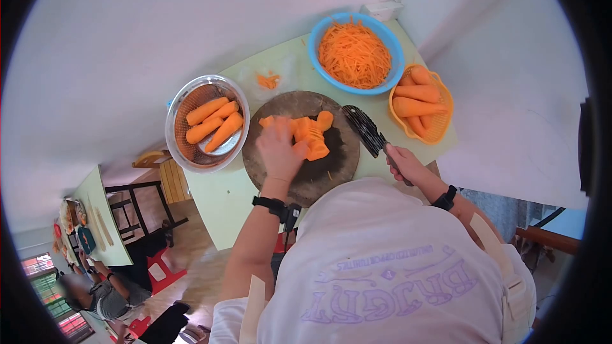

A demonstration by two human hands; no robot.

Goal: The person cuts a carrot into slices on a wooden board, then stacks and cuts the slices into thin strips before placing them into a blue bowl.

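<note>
Looks mid-slicing: left hand [280,150] spread over carrot slices [312,141] on the round board [341,169]; right hand [406,164] gripping knife [364,129], blade at board's right edge. Next cut needs blade over carrot, fingertips tucked. Pale table [213,213]: steel bowl [172,124] left, blue basin [398,67] far, yellow basket [450,108] right. Person [115,296] at another table [101,216], left.
</note>
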